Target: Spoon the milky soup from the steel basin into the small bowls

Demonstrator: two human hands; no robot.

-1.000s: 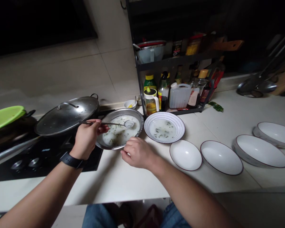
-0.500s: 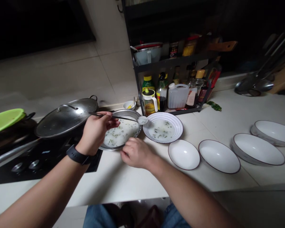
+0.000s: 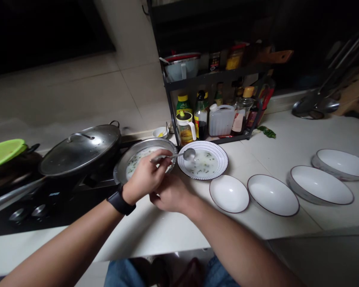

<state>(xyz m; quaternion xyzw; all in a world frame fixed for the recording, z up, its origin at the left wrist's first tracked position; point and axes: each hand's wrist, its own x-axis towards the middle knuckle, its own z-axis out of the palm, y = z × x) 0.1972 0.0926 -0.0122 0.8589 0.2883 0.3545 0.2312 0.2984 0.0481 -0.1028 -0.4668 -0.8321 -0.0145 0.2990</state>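
My left hand (image 3: 145,177) grips a metal spoon (image 3: 173,156) by its handle, with the spoon's head held over a white plate with a blue-striped rim (image 3: 219,169). That plate holds a thin layer of pale porridge with green flecks (image 3: 202,165). My left hand covers much of a steel bowl (image 3: 128,157) containing the same porridge (image 3: 134,168). My right hand (image 3: 170,193) sits curled in front of the bowl beside my left hand, with nothing visible in its fingers.
A lidded dark pot (image 3: 80,150) stands on a black cooktop (image 3: 32,211) at left. Several white oval dishes (image 3: 229,194) line the counter at right. Behind the plate, a black rack (image 3: 212,77) holds bottles and jars.
The spoon has moved right with my left hand, from above the steel bowl to above the striped plate. My right hand has stayed close to the bowl.
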